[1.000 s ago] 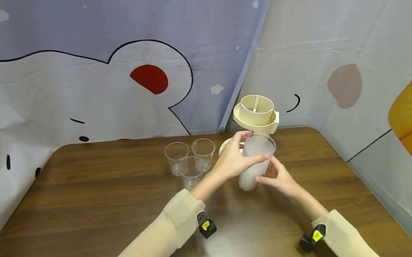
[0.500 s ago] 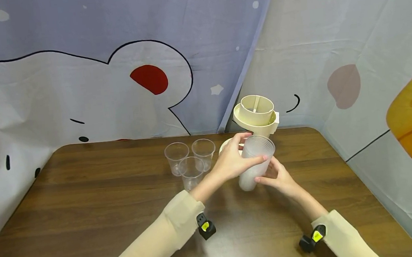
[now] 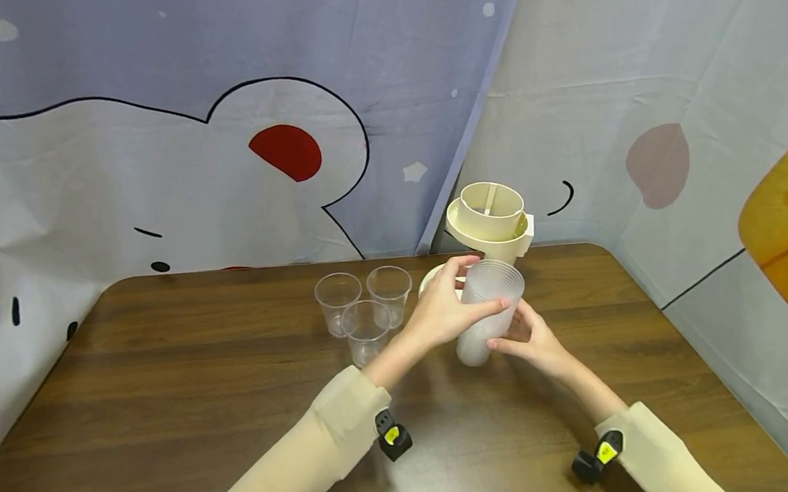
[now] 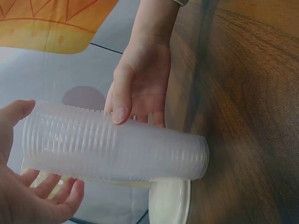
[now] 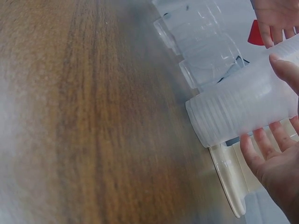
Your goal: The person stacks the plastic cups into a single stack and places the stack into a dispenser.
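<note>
A stack of nested clear plastic cups (image 3: 477,341) leans slightly to the right, its mouths up, near the back right of the table. My left hand (image 3: 442,305) holds it around the rim end, thumb on the near side and fingers behind. Lower down, my right hand (image 3: 535,346) grips the stack from the right; part of its fingers is hidden behind the cups. In the left wrist view the stack (image 4: 117,147) spans between both hands, its base end close to the tabletop. The right wrist view shows the right thumb and fingers about the stack (image 5: 243,105).
Three separate clear plastic cups (image 3: 367,332) stand upright in a cluster left of the left hand. Behind the stack rises a cream plastic stand with a round cup-like top (image 3: 491,217); its base is mostly hidden. The wooden table (image 3: 201,391) ends at a printed curtain.
The rim end of the stack has shifted slightly down and left with the left hand's thumb. Both hands keep their hold, and the three separate cups stay in place.
</note>
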`<state>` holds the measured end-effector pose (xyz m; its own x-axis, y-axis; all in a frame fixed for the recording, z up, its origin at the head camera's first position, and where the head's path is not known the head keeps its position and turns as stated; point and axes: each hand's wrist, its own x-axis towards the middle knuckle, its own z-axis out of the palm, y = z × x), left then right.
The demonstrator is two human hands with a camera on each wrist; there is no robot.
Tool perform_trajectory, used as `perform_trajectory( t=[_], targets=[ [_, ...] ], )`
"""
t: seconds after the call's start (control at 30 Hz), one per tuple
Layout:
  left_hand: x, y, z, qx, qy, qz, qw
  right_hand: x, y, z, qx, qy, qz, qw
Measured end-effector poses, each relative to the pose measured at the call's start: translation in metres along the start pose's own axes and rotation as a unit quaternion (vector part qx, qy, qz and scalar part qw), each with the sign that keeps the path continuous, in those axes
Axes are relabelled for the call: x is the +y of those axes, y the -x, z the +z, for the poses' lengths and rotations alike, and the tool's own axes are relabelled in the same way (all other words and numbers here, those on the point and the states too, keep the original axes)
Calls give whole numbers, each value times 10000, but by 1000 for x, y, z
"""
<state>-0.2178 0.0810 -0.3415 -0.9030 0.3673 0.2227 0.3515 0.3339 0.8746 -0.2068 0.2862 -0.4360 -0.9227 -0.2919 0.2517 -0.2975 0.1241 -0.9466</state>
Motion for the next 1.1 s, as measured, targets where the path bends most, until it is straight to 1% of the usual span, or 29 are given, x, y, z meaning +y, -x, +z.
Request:
perform_trajectory(
  t=[0.27, 0.5, 0.8, 0.93, 1.1],
  targets=[
    [-1, -1, 1, 13, 51, 13, 10000, 0, 0, 0, -22, -20, -11, 10000],
    [-2, -1, -1, 45, 20, 94, 9999, -1, 0, 0, 20, 112, 38, 9999],
    [-7, 1, -7, 59, 41, -14, 10000, -2, 0, 1, 29, 67, -6, 10000],
    [-12, 4, -12, 137, 119, -74, 9998, -2, 0, 2, 23, 97, 15, 9999],
    [-15, 10, -21, 352, 319, 13, 9989, 0, 0, 2, 42, 145, 49, 9999]
  ],
)
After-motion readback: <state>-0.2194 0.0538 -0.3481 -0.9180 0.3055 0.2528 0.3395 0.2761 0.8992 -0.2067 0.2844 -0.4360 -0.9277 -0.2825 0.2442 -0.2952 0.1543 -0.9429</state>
